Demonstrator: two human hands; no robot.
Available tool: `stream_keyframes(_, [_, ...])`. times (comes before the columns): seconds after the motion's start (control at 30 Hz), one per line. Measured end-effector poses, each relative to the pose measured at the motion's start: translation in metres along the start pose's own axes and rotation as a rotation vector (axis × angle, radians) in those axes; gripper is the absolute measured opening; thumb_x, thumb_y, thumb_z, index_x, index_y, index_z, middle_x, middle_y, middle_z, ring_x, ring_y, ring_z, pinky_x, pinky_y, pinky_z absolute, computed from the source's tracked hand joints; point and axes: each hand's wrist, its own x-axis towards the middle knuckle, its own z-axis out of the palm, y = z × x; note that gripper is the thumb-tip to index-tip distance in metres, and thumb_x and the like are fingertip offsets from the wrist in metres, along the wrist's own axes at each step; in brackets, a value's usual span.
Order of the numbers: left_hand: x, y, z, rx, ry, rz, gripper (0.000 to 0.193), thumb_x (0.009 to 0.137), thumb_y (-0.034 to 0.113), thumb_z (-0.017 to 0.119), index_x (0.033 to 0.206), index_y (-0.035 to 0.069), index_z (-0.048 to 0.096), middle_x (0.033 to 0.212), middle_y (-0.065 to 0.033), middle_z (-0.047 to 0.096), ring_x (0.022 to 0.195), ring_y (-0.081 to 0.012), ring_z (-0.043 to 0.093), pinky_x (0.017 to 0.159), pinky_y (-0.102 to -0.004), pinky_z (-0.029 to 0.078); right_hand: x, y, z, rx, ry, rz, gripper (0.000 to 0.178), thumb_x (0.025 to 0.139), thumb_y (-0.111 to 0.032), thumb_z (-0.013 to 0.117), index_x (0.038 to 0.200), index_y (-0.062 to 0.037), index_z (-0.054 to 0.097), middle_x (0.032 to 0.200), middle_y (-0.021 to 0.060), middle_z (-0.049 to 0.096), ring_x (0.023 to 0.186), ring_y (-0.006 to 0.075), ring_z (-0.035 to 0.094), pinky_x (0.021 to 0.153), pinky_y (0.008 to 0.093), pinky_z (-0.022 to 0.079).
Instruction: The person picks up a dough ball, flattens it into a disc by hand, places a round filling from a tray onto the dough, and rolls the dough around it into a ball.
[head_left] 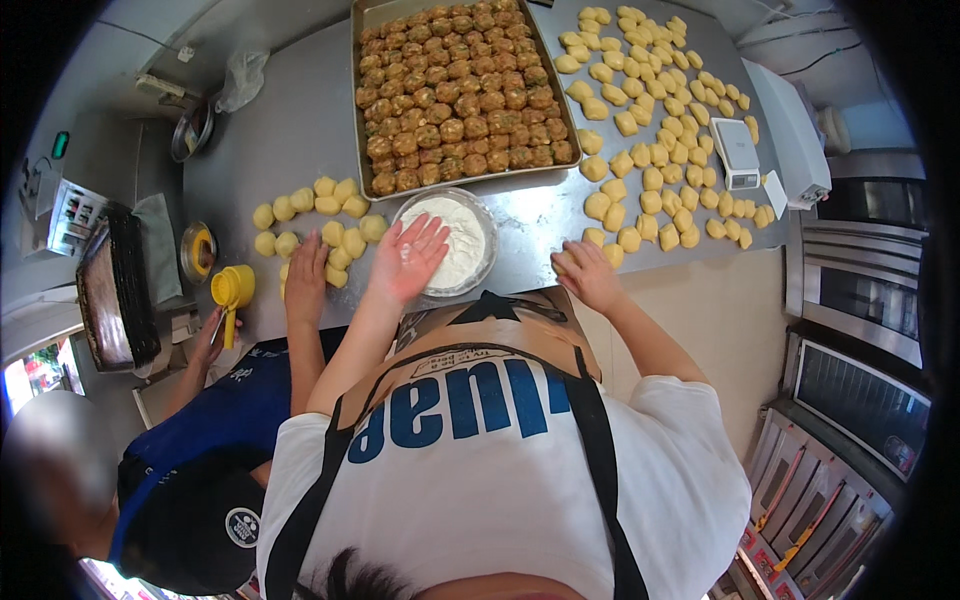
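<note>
My left hand (412, 255) is turned palm up, its fingers stretched out over the near left side of a bowl of white flour (462, 235). White powder shows on its palm, and it holds nothing. At the table's front edge, my right hand (590, 277) is closed around a piece of yellow dough (560, 262), mostly hidden under the fingers. Many more dough pieces (655, 180) are spread beyond that hand, toward the far right. Left of the bowl lies a smaller group of rounded dough balls (326, 206).
A large tray (470, 181) of brown filling balls stands behind the bowl. On the right is a white scale (737, 155). At my left, a co-worker's hand (307, 270) touches dough balls; their other hand is by a yellow cup-shaped tool (233, 287). A metal bowl (198, 253) sits nearby.
</note>
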Motion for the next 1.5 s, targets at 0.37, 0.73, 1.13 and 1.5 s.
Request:
stream_keyframes(0.37, [-0.016,-0.026,0.013,0.025,0.114,0.026,0.039,0.1,0.03,0.045,0.127,0.004,0.055,0.122,-0.0106,0.061,0.118,-0.0296,0.057,0.1,-0.0448,0.045,0.065,0.046,0.036,0.056,0.22,0.175,0.028,0.083,-0.015,0.067,0.108,-0.0056,0.061,0.085,0.0123,0.063,0.078,0.031,0.059,0.072,0.0427,0.048])
stream_keyframes(0.73, [-0.022,-0.028,-0.01,-0.017,0.088,0.001,0.039,0.1,0.032,0.046,0.129,0.006,0.053,0.126,-0.0096,0.059,0.117,-0.0291,0.056,0.1,-0.0455,0.044,0.072,-0.012,0.048,0.286,0.16,0.287,0.025,0.081,-0.016,0.072,0.102,-0.0048,0.066,0.096,0.0118,0.062,0.091,0.0314,0.06,0.078,0.039,0.051])
stream_keyframes(1.13, [-0.02,-0.041,0.047,0.426,-0.051,0.142,0.068,0.098,0.063,0.031,0.135,0.009,0.048,0.124,-0.0107,0.057,0.117,-0.0253,0.055,0.105,-0.0425,0.041,0.157,-0.121,-0.043,0.543,0.264,-0.285,0.034,0.077,-0.024,0.072,0.105,-0.0089,0.063,0.103,0.0106,0.064,0.095,0.0298,0.061,0.083,0.0406,0.047])
stream_keyframes(1.5, [-0.062,-0.03,0.105,0.16,-0.389,0.113,0.073,0.096,0.069,0.027,0.133,0.009,0.046,0.133,-0.0072,0.051,0.125,-0.0204,0.049,0.104,-0.0406,0.041,0.208,-0.161,-0.068,0.688,0.336,-0.107,0.05,0.085,-0.028,0.055,0.127,-0.0015,0.053,0.122,0.0178,0.057,0.115,0.0367,0.049,0.1,0.0449,0.034])
